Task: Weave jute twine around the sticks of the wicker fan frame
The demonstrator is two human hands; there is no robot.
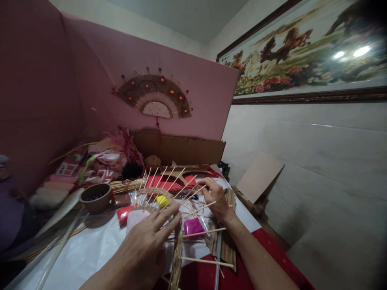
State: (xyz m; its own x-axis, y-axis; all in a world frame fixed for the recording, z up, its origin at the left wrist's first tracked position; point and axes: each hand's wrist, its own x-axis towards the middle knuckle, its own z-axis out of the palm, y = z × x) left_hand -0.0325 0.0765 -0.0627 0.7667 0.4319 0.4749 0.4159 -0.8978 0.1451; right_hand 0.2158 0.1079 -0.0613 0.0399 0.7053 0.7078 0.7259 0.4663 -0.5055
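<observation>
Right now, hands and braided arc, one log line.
left hand: on braided arc | right hand: at one stick's tip | sticks: fanned outward from arc | purple packet: under sticks

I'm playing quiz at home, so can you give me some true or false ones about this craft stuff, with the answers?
1. The fan on the pink wall has yellow-centred flowers. True.
2. The purple packet is left of the yellow lump. False: it is to the right.
3. Thin sticks poke out from the curved band. True.
4. The left hand holds the brown bowl. False: its fingers are at the curved band.
5. The framed picture shows horses. True.
</observation>
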